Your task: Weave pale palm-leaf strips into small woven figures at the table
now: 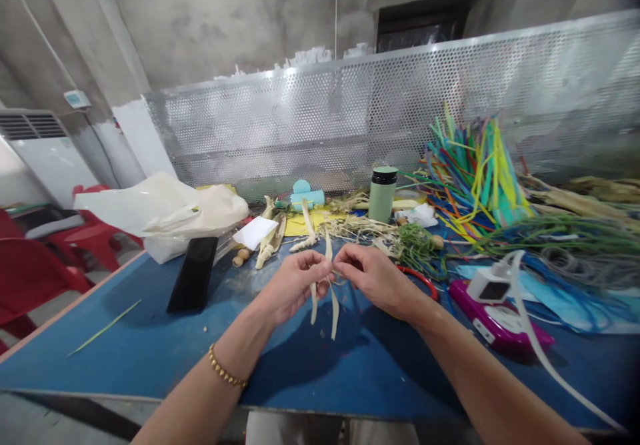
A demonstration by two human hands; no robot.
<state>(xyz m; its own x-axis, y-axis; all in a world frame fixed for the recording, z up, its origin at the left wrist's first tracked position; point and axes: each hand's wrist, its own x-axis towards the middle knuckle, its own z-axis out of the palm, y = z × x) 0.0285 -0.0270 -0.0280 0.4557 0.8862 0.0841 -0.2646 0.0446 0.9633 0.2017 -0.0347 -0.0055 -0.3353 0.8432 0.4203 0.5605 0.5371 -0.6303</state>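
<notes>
Pale, flat plant-fibre strips are pinched between thumb and fingers of my left hand, crossing one another, with ends hanging down and one pointing up. Close against it, my right hand is closed at the same crossing, its fingertips pinching a thin part of the strips. Exactly which strand each fingertip grips is too small to tell. Both hands are above the blue table. Behind them lie pale braided fibre pieces and a heap of dry fibre scraps.
A black phone lies left, near a white plastic bag. A green tumbler stands behind my hands. On the right are a purple power strip with a white charger, green stems and colourful strips.
</notes>
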